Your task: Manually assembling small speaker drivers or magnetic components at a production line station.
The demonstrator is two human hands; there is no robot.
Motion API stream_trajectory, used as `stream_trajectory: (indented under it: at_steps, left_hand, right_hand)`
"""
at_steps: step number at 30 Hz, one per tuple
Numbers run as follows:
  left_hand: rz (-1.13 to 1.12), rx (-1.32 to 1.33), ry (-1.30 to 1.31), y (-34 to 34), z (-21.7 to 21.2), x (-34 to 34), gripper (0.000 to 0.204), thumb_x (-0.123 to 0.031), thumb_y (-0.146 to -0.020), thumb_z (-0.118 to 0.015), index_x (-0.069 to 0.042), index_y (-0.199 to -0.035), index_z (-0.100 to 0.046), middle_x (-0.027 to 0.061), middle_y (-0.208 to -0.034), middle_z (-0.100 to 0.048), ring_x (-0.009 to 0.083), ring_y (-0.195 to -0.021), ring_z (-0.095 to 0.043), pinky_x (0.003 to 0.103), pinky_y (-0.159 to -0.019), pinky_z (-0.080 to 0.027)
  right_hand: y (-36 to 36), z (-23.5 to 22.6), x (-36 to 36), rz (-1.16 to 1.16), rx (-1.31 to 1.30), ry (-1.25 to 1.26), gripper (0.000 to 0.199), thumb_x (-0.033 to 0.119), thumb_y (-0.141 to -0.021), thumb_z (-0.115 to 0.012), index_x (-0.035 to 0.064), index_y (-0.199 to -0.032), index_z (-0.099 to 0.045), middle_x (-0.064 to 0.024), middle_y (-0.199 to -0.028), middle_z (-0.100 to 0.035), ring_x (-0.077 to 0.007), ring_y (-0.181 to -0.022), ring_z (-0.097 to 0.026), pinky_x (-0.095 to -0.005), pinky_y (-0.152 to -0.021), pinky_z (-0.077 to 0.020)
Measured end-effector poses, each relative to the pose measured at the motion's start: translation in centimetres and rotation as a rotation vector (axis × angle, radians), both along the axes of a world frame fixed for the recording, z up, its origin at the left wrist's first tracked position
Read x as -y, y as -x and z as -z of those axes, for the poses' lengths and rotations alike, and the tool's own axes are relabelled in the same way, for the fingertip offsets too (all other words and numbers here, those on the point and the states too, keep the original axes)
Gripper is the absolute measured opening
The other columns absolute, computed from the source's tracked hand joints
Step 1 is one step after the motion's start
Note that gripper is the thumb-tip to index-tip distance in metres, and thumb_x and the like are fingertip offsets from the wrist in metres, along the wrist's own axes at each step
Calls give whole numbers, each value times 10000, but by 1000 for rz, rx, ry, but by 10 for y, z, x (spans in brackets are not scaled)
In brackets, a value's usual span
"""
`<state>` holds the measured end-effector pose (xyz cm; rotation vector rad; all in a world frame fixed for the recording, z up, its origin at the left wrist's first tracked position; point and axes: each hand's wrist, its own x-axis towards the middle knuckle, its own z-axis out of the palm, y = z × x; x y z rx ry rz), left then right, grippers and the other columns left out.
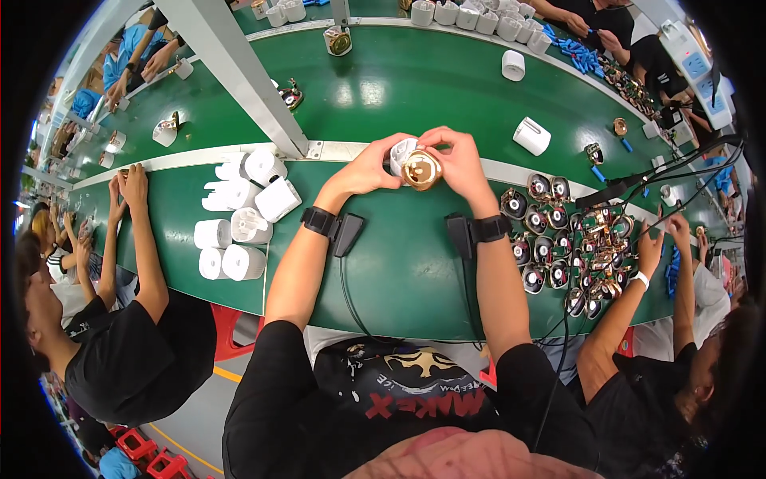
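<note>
Green work table [399, 263]: bare patch between both forearms, running back to the near edge. Bounds: white divider strip [343, 149] just behind the hands; slanted grey post [239, 72] to the rear left; cluster of white plastic housings [239, 215] left; batch of round copper-wound motor parts [558, 239] right, a neighbour's hand [650, 247] over them.

Item held: white housing [401, 152] with brass-coloured round part [421, 169] at its mouth, raised above the divider strip. Left hand [369, 168] wraps the housing from the left; right hand [459, 164] closes fingers over the brass part from above and right.
</note>
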<state>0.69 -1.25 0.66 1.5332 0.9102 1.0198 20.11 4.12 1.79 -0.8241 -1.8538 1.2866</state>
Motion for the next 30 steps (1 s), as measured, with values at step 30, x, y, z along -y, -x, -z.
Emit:
stream_trajectory:
  at_steps: [30]
  left_hand:
    - [-507, -239, -132, 2, 4, -4, 590, -28, -636, -805, -9, -1171, -555, 91, -1097, -649, 173, -1040, -614, 316, -927, -486]
  right_hand:
    - [-23, -18, -12, 119, 222, -7, 231, 62, -908, -566, 26, -1136, -581, -156, -1202, -592, -264, -1123, -576, -364, -950, -484]
